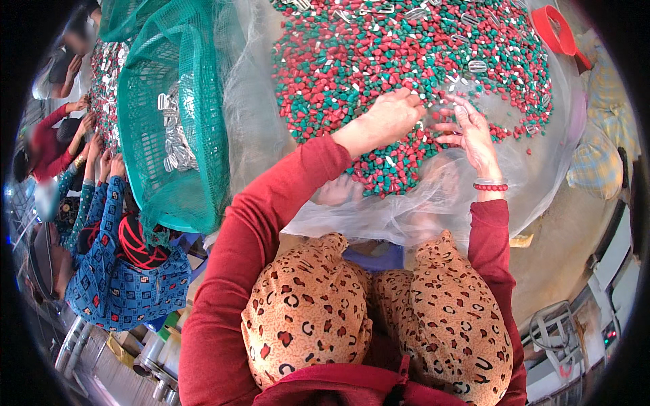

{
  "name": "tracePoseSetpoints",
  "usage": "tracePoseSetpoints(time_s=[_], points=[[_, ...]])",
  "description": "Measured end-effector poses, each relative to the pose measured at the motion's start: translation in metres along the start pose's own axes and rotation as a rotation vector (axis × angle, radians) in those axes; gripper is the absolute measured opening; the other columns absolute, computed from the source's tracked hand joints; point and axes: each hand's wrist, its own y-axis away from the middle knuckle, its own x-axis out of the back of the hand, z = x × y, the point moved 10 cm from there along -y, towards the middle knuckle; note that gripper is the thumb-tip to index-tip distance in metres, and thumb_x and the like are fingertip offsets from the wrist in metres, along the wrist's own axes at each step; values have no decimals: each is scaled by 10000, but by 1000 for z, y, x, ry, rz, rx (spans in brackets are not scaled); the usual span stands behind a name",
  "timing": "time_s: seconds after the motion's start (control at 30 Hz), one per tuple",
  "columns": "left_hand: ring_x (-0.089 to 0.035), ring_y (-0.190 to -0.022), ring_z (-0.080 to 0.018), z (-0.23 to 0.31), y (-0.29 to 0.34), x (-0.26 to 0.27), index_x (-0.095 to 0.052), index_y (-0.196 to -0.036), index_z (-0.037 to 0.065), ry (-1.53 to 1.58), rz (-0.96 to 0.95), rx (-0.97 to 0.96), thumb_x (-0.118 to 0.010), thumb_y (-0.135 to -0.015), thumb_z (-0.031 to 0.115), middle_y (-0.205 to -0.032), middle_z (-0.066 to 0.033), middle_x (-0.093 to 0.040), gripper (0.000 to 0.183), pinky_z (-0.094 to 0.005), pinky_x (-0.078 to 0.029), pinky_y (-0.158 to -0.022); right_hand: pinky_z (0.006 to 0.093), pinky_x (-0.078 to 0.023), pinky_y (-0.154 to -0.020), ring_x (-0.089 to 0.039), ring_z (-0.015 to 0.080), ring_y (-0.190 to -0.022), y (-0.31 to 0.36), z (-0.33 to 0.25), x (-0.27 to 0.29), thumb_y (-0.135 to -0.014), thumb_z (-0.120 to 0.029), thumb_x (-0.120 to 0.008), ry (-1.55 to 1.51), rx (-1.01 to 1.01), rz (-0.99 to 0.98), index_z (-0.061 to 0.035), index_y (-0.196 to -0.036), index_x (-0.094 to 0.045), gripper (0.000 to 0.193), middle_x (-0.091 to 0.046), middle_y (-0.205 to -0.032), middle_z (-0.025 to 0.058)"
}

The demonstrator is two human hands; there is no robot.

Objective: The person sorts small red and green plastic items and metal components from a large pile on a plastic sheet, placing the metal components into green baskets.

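Observation:
A wide heap of small red and green pebble-like pieces, mixed with white bits, lies spread before me on a clear plastic sheet. My left hand is over the near part of the heap, its fingers curled together; whatever they hold, if anything, is hidden. To its right, my right hand has its fingers apart, palm turned toward the left hand, with nothing visible in it. Silver metal slide buckles lie scattered among the pieces, one buckle beyond my right hand.
A teal plastic basket draped with green netting stands at my left, with several silver buckles inside. Co-workers' hands reach over another heap farther left. A red ring-shaped object sits at the far right, above a tied checkered sack.

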Motion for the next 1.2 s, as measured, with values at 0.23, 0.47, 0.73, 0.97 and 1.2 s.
tracePoseSetpoints(time_s=[0.23,0.47,0.73,0.97,1.2], points=[[-456,-1016,-235,34,-14,-46,-610,-941,31,-386,-174,-44,-603,-731,161,-1027,-96,-496,247,-375,-407,-790,322,-573,-612,-623,245,-957,17,-31,-2,-955,-341,-438,-38,84,-52,-159,-1382,-352,472,-430,-1340,144],[-438,-1009,-227,36,-1,-49,-583,-927,52,-442,-44,-26,-575,-754,181,-1001,-88,-487,216,-375,-372,-783,304,-559,-623,-647,197,-789,-8,-42,74,-970,-277,-420,-72,241,152,-92,-1260,-476,349,-599,-1009,97],[-572,-805,-313,1,0,14,-470,-959,50,-80,184,191,-570,-798,160,-809,-130,-558,220,-440,-452,-677,449,-496,-681,-629,339,-805,-83,-86,88,-827,-226,-616,1162,512,496,-91,-1224,-483,440,-625,-873,178],[-526,-612,-117,-67,20,56,-277,-1324,65,775,249,507,-502,-877,12,-665,-28,-508,504,-284,-443,-562,435,-469,-656,-621,339,-798,-58,-41,15,-798,-258,-635,1058,267,185,-69,-969,-629,255,-631,-892,179],[-573,-787,-153,-51,39,7,-473,-1213,79,1854,35,611,-510,-921,329,-869,-37,-548,387,-326,-544,-661,392,-459,-697,-592,299,-761,-1,-37,-21,-791,-234,-649,507,455,204,-11,-888,-647,244,-598,-830,129]])
